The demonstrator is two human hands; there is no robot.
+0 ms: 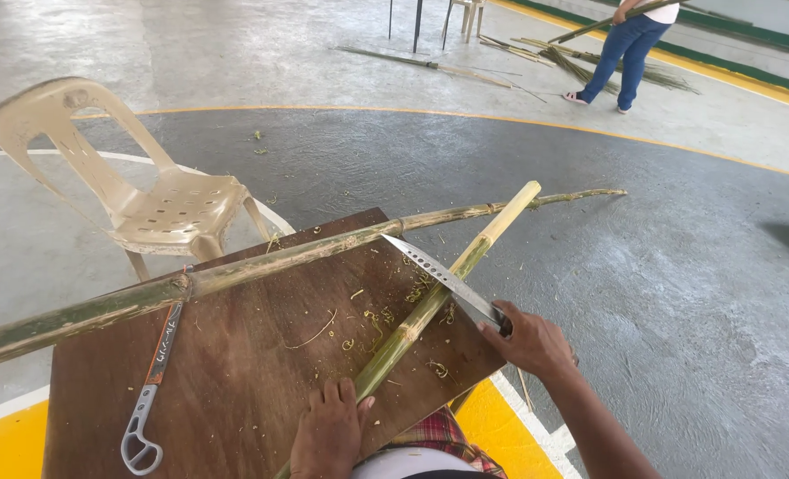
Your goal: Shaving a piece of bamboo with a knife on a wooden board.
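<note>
A dark brown wooden board (235,372) lies under both hands and takes up most of the near view, with pale green shavings (372,319) scattered on it just ahead of the left hand. Across its far edge, well beyond both hands, rests a long thick bamboo pole (261,262), running from the lower left up to a thin tip at the right. Farther off to the left of the hands stands a beige plastic chair (160,200) on the grey painted floor (678,266).

The left hand (328,430) lies palm down at the near edge of the board, fingers curled over the lower end of a shorter bamboo stick (439,297) and pressing it against the wood. From that hand the stick rises diagonally up and to the right, passing just left of the right hand, its peeled, pale yellow end pointing away beyond the board's corner.

The right arm comes in from the lower right, bent at the wrist, and the right hand (532,341) is closed tight around the handle of a knife (443,279). The blade, with a row of holes, stretches up and to the left from this hand and lies across the stick, touching it.

Left of the left hand, a grey hand saw (151,390) with an orange-marked blade lies flat on the board, apart from both hands.

In the far distance, another person in blue trousers (625,49) stands among bamboo stalks on the floor.
</note>
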